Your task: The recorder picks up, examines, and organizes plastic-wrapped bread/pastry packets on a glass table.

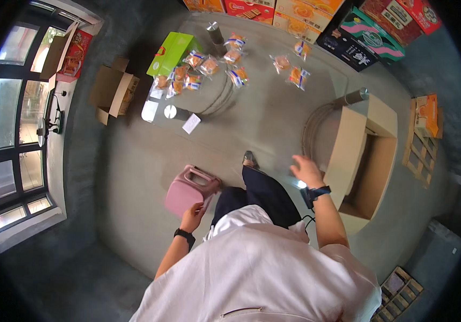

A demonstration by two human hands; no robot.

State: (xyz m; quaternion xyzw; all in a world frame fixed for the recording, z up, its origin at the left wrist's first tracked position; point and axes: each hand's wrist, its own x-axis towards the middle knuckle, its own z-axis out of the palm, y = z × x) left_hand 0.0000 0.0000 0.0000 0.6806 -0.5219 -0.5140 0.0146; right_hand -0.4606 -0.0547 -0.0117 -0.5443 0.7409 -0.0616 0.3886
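Note:
My left hand [192, 216] hangs beside the pink plastic stool [179, 196], its fingers loosely bent and apart; it overlaps the stool's edge in view, and I cannot tell whether they touch. Raised at centre right, my right hand [306, 170] has spread fingers and holds nothing. It is just left of a large open cardboard box [375, 169], whose inside looks bare. Ahead is a glass table [260, 102] bearing several wrapped round baked items [209, 65], a green gift box [171, 48] and a small white card [191, 123].
Colourful cartons [300, 19] line the back. An open carton [107, 88] is by the left wall, under windows [0, 118]. Pallets [410, 155] lie at the right and lower right. Metal posts [351, 97] support the glass. My foot [249, 158] is on the grey floor.

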